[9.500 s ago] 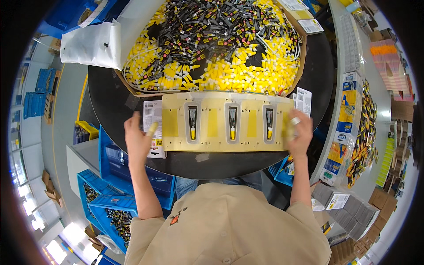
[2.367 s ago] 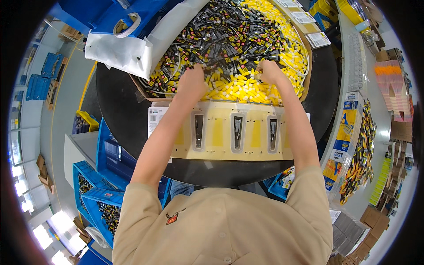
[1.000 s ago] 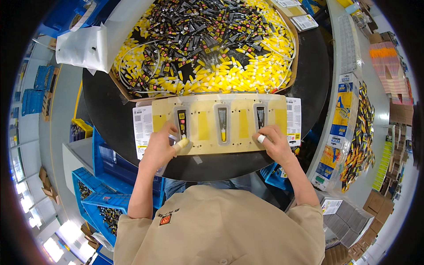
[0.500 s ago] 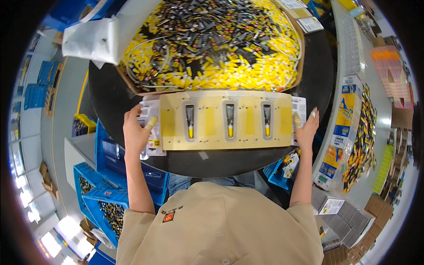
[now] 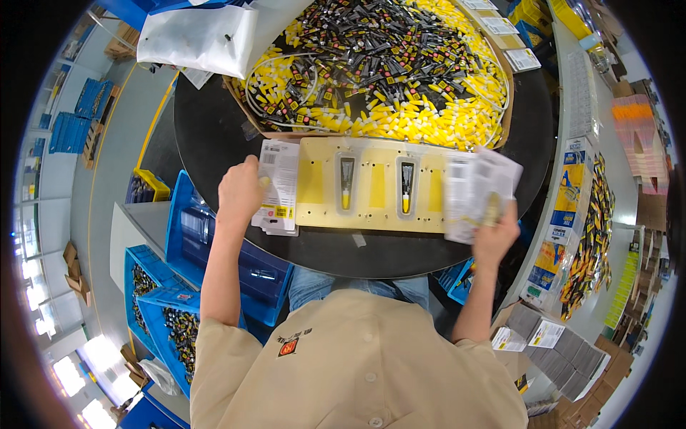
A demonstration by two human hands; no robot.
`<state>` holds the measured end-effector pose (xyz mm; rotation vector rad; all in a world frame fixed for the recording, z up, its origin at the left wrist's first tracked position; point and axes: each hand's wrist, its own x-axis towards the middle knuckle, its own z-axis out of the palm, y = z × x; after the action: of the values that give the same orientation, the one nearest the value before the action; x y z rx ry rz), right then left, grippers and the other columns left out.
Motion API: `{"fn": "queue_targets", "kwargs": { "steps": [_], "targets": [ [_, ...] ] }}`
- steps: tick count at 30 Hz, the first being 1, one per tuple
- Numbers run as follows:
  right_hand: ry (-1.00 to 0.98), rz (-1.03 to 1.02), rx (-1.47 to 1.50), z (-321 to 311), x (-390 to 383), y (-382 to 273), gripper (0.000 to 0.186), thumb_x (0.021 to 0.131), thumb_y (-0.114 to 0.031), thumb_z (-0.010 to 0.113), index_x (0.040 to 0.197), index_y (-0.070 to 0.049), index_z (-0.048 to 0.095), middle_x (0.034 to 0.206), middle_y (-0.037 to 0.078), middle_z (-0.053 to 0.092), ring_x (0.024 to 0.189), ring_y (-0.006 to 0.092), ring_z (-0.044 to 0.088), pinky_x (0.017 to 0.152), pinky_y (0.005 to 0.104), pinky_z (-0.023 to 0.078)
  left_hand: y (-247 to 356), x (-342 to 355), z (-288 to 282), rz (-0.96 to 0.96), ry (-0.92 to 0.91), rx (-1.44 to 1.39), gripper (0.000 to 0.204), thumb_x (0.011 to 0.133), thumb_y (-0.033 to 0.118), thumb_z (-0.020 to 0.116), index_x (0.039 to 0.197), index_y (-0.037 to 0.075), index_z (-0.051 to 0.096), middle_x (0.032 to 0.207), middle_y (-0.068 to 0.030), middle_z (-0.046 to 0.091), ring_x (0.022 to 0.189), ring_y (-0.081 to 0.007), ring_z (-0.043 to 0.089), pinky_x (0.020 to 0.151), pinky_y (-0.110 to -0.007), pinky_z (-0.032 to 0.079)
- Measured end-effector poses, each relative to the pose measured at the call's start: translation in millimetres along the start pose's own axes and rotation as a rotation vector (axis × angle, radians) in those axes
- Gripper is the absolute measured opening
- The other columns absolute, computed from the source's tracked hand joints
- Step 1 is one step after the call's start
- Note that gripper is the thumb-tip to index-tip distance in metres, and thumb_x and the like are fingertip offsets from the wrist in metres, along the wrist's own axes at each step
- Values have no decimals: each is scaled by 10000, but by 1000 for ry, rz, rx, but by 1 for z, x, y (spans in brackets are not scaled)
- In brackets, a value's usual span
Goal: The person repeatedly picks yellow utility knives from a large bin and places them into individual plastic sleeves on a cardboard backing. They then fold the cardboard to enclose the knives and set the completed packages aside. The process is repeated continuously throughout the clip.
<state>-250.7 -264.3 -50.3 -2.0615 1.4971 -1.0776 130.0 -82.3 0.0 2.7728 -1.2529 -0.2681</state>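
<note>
A cream-yellow board (image 5: pixel 371 222) lies across the near part of the round black table. Clear blisters sit in its slots, holding a small black tube with a yellow cap (image 5: pixel 346 179) and a second such tube (image 5: pixel 406 187). My left hand (image 5: pixel 239 191) is curled at the outer edge of a stack of white printed cards (image 5: pixel 279 171) by the board's left end, thumb over the edge. Closed on blurred white cards (image 5: pixel 471 189), my right hand (image 5: pixel 496 236) keeps them over the board's right end, covering that part. A thumb covering shows on each hand.
Beyond the board, a large tray (image 5: pixel 507 107) holds a heap of black tubes with yellow caps. A white plastic bag (image 5: pixel 196 39) lies at the back left. Blue bins (image 5: pixel 171 300) stand at lower left; stacked grey cards (image 5: pixel 564 357) and packed tubes (image 5: pixel 589 236) are at right.
My right hand has brought cards inward over the board's right end, hiding the third tube. My left hand remains beside the left stack, its fingers more curled. The whole view has shifted.
</note>
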Motion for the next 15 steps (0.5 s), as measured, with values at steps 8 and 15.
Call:
{"fn": "queue_targets", "kwargs": {
  "steps": [8, 15],
  "targets": [
    [-154, -22, 104, 58, -16, -47, 433, 962, -103, 535, 1374, 7, 460, 1239, 270, 591, 1162, 424, 565, 974, 410, 446, 44, -19, -8, 12, -134, -615, 237, 799, 87, 718, 998, -14, 639, 828, -207, 680, 720, -298, 688, 642, -372, 517],
    [-341, -131, -583, 36, -14, 10, 552, 873, -113, 582, 1417, -110, 489, 1457, 201, 389, 1396, 438, 258, 1118, 615, 190, 75, -21, 38, 202, 172, -368, 757, 750, 166, 766, 1420, 84, 421, 1437, -222, 430, 950, -411, 634, 754, -433, 548]
  ]
}}
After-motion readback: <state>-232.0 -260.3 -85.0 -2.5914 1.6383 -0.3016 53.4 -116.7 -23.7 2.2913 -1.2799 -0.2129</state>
